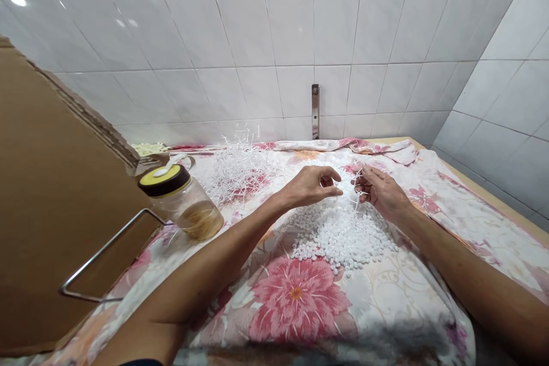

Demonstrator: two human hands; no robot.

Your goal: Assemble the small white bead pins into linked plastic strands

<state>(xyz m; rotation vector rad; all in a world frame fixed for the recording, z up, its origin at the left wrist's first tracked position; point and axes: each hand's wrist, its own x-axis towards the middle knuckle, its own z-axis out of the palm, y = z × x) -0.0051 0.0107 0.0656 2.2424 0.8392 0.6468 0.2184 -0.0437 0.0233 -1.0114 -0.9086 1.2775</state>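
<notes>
My right hand (385,191) pinches a thin white branched plastic sprue (357,204), which hangs down between thumb and fingers. Facing it from the left, my left hand (313,186) has its thumb and forefinger curved with a gap between them, and I see nothing held there. Both hands are over a pile of small white plastic pieces (343,237), round and bead-like, spread on the flowered cloth (300,303). Farther left lies a loose tangled heap of similar thin white sprues (238,168).
A clear jar (199,220) with a yellow and dark lid and brownish contents leans at the left, a white spoon-like thing on top. Beside it are a bent metal bar (103,254) and a large cardboard sheet (55,194). A tiled wall (287,28) with a metal bracket (315,111) stands behind.
</notes>
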